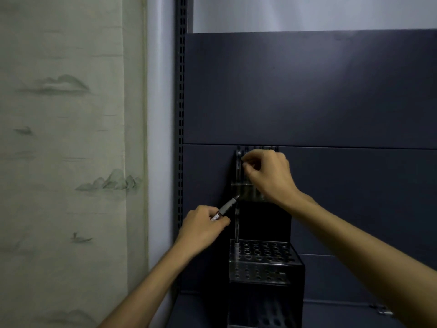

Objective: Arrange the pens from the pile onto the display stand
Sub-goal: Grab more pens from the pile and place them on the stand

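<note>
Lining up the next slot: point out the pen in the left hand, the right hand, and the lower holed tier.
pen [226, 207]: head view, grey grip section.
right hand [267, 176]: head view, back of hand.
lower holed tier [262, 250]: head view, perforated top plate.

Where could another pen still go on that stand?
The lower tier is nearly all open holes; one pen stands at its back left corner. The upper tier is crowded: a row of pens, the right hand and the left hand's pen.
</note>
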The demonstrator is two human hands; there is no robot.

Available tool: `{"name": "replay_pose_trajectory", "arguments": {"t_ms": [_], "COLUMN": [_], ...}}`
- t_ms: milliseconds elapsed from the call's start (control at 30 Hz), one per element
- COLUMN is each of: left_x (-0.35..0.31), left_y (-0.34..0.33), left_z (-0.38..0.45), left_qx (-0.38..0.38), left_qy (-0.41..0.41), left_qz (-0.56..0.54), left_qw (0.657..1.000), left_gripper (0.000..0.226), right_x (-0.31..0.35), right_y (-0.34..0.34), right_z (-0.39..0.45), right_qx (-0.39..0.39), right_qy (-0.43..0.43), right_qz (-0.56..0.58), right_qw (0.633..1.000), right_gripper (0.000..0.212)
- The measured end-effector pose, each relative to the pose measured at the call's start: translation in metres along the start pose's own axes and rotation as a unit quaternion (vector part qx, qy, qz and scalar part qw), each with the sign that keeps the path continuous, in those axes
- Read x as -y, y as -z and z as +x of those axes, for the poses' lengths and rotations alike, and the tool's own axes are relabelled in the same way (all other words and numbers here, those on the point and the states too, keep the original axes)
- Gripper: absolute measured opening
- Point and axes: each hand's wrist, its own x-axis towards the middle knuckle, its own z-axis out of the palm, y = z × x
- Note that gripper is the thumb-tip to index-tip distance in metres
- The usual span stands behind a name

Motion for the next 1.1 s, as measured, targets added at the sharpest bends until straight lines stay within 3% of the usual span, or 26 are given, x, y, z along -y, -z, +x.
{"name": "replay_pose_trajectory", "arguments": {"t_ms": [33,100,200,367,567,833,967,1033,1100], "left_x": [-0.001,-0.006,-0.017,-0.021,-0.016,-0.026,-0.027,-0.025,-0.023], "left_y": [0.0,0.002,0.005,0.002,0.004,-0.001,0.004,0.008,0.01], "left_z": [0.0,0.001,0.001,0.0,-0.001,0.0,-0.001,-0.001,-0.001], "left_qx": [-0.007,-0.019,-0.005,0.01,-0.005,-0.017,-0.024,-0.032,-0.045], "left_qy": [-0.001,-0.005,-0.019,-0.025,-0.017,-0.019,-0.024,-0.023,-0.022], "left_qz": [0.008,0.026,0.049,0.067,0.073,0.074,0.072,0.073,0.064], "left_qw": [1.0,0.999,0.999,0.997,0.997,0.997,0.997,0.997,0.997], "left_gripper": [0.034,0.033,0.03,0.03,0.034,0.04,0.034,0.031,0.035], "right_x": [0.005,0.015,0.019,0.009,-0.014,-0.012,-0.018,-0.022,-0.024], "right_y": [0.007,0.017,0.015,0.008,0.021,0.019,0.027,0.033,0.038], "right_z": [-0.003,-0.012,-0.028,-0.035,-0.034,-0.051,-0.047,-0.039,-0.027], "right_qx": [0.003,0.101,0.23,0.186,0.152,0.115,0.095,0.066,0.022], "right_qy": [0.057,0.181,0.275,0.345,0.317,0.387,0.384,0.345,0.262], "right_qz": [-0.002,-0.007,-0.081,-0.128,-0.139,-0.222,-0.245,-0.245,-0.175], "right_qw": [0.998,0.978,0.93,0.911,0.926,0.887,0.885,0.904,0.949], "right_gripper": [0.018,0.016,0.017,0.011,0.017,0.009,0.014,0.017,0.01]}}
